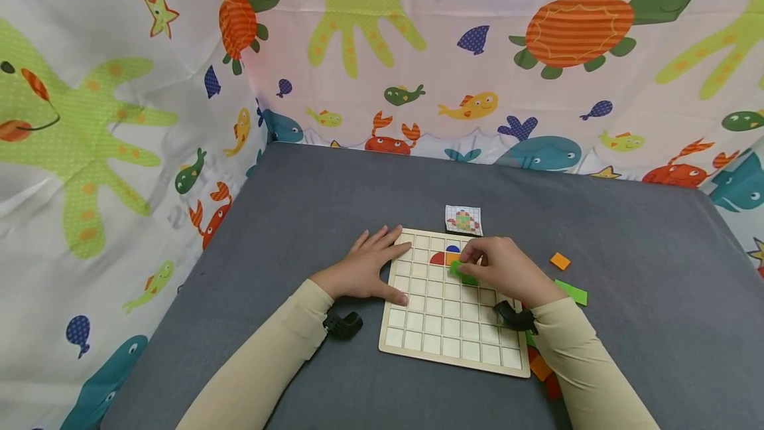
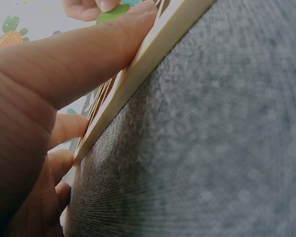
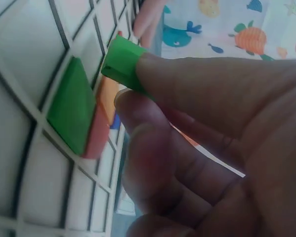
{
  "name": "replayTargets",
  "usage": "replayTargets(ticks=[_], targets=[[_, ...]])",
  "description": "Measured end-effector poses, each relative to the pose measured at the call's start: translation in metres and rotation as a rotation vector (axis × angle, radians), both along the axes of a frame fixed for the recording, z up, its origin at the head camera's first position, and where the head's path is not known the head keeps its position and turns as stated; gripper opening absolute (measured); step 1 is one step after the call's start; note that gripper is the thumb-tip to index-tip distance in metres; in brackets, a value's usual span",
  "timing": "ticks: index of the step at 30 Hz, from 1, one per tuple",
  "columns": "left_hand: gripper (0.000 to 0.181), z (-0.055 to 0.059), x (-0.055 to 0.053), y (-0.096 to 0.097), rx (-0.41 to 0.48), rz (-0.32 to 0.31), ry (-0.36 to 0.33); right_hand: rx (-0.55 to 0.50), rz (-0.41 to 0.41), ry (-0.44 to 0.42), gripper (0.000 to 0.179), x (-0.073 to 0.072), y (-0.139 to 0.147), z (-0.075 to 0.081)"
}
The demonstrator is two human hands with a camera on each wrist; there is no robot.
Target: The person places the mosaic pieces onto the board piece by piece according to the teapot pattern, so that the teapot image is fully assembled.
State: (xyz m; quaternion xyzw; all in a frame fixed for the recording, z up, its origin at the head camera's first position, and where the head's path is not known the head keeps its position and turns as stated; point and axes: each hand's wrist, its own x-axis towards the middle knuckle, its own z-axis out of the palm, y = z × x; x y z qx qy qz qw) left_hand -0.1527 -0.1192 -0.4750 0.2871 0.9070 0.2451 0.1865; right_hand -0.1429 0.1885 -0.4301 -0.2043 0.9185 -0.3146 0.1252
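A wooden grid board (image 1: 426, 345) lies on the grey surface. My left hand (image 1: 365, 269) rests on its left edge, fingers spread and thumb straight along the frame. Over the upper part of the board, my right hand (image 1: 510, 269) pinches a green tile (image 3: 122, 61) between thumb and index finger, raised just off the grid. Another green tile (image 3: 72, 111) sits in a cell close by. Next to it are an orange square (image 1: 453, 259), a rounded red tile (image 1: 438, 258) and a rounded blue tile (image 1: 452, 248). Fingers partly cover the neighbouring cells in the head view.
A small card with a coloured grid picture (image 1: 463, 217) lies behind the board. To the right are a loose orange tile (image 1: 560, 261) and light green tiles (image 1: 573, 292). Orange and red tiles (image 1: 540, 368) lie partly under the right forearm. Printed fabric (image 1: 370, 98) encloses the surface.
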Motion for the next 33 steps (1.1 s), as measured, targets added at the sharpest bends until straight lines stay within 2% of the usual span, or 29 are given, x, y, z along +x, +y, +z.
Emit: replayTargets(ticks=[9, 19, 33], targets=[[0.110, 0.003, 0.000, 0.001, -0.002, -0.006, 0.002, 0.020, 0.043, 0.021, 0.006, -0.001, -0.007, -0.015], [0.111, 0.004, 0.001, 0.001, 0.013, -0.005, -0.003, 0.030, 0.031, 0.062, 0.007, 0.004, -0.003, -0.016], [0.111, 0.000, 0.000, 0.001, -0.001, -0.006, 0.008, 0.071, -0.137, 0.031, 0.009, 0.026, 0.061, -0.008]])
